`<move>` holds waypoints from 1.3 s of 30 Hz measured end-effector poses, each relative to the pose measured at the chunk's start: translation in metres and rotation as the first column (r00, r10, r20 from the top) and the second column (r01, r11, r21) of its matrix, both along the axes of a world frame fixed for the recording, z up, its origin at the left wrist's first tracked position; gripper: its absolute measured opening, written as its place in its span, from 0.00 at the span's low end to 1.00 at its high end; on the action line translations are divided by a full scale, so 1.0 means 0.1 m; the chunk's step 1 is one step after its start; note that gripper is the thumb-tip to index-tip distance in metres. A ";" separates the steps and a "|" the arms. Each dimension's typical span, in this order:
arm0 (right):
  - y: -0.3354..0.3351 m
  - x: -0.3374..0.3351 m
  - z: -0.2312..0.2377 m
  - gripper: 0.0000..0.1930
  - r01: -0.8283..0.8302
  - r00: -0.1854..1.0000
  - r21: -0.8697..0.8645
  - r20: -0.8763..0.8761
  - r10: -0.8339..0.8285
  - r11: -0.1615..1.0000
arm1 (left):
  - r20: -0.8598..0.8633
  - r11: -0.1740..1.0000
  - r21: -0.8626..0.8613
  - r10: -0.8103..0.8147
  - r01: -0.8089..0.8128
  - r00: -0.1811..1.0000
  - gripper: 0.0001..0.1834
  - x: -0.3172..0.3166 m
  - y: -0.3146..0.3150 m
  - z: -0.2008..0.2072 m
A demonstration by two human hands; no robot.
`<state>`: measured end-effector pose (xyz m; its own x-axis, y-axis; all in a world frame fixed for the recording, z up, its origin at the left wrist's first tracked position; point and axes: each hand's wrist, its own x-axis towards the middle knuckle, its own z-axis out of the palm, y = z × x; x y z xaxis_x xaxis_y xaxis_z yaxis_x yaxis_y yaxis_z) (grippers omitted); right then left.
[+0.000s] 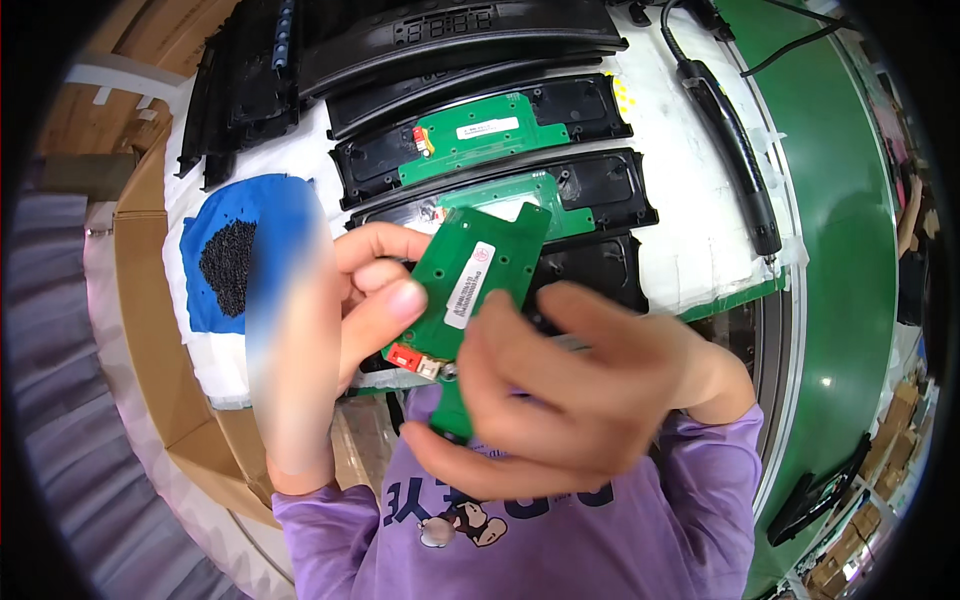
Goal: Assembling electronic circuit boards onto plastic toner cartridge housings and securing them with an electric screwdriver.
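Observation:
My left hand [368, 290] pinches a green circuit board [448, 252] by its left edge, the thumb lying on the near face. The board is tilted, with a white label [468, 285] and a red connector [404, 357] beside a white one at its lower end. My right hand [580, 385], smeared by motion, is over the board's lower right part and hides some of it. Whether its fingers grip the board is unclear. Just beyond lie black plastic housings; two of them, a farther housing [375, 170] and a nearer housing [615, 185], carry green boards.
Black screws [228, 270] lie heaped on a blue cloth [208, 310] at the left. A corded electric screwdriver [735, 150] rests at the right of the white work surface [670, 270]. More black housings [460, 55] stand at the back, and a cardboard box [150, 300] is at the left edge.

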<state>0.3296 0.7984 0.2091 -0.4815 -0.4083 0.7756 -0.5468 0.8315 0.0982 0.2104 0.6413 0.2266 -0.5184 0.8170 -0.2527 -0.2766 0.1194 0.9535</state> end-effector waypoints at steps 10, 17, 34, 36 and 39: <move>0.31 0.33 -0.32 0.12 0.299 0.935 -0.553 0.333 -0.123 0.778 | -0.720 0.987 -0.158 -0.128 0.017 0.682 0.09 0.14 0.02 -0.23; 0.34 0.30 -0.72 0.13 0.457 0.889 -0.567 0.320 -0.327 0.685 | -0.822 0.967 -0.208 -0.255 0.149 0.510 0.11 0.19 0.18 -0.40; 0.32 0.28 -0.78 0.14 0.452 0.891 -0.522 0.227 -0.393 0.724 | -0.937 0.924 -0.283 -0.324 0.258 0.133 0.15 0.30 0.02 -0.41; 0.32 0.26 -0.75 0.14 0.441 0.896 -0.518 0.213 -0.389 0.733 | -0.955 0.934 -0.279 -0.294 0.225 0.033 0.13 0.30 -0.01 -0.49; 0.32 0.22 -0.67 0.14 0.413 0.910 -0.497 0.202 -0.361 0.763 | -0.978 0.956 -0.191 -0.204 0.225 0.039 0.14 0.25 -0.04 -0.53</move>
<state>0.3513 0.8305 0.1423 -0.5874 0.2781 0.7600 -0.1517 0.8846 -0.4409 0.2355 0.6376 0.1735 -0.0828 0.9402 0.3303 0.9444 -0.0318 0.3271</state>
